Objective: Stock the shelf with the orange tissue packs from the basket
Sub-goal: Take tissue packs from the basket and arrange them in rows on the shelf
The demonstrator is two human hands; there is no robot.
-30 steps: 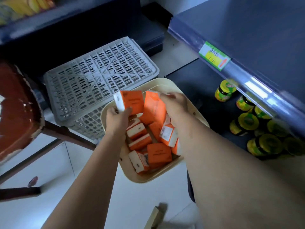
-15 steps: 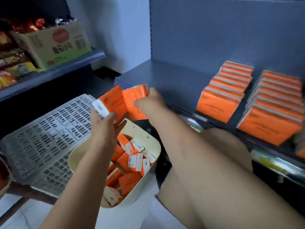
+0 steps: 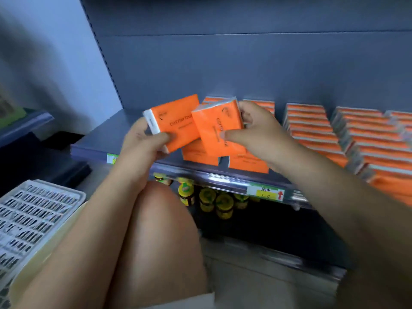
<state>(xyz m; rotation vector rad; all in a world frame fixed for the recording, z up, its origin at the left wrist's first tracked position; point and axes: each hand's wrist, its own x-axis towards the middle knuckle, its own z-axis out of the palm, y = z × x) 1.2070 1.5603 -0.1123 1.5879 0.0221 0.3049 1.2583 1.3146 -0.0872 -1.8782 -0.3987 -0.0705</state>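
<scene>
Over the shelf [image 3: 104, 137], the hands [image 3: 142, 144] [image 3: 256, 130] each grip one orange tissue pack [image 3: 178, 123] [image 3: 219, 130].

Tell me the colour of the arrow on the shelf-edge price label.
The arrow is red, on the price label, clearest in the head view.

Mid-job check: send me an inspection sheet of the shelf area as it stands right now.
Surface: shelf bare at its left end; rows of stocked packs to the right.
Job's things: left pack and right pack held over the shelf front; basket rim at lower left, contents hidden.
Clutter: lattice crate; jars on the shelf below.
Hands: left hand grips left pack; right hand grips right pack.
Cables: nothing seen.
Surroundings: back panel; price tag; knee.
</scene>
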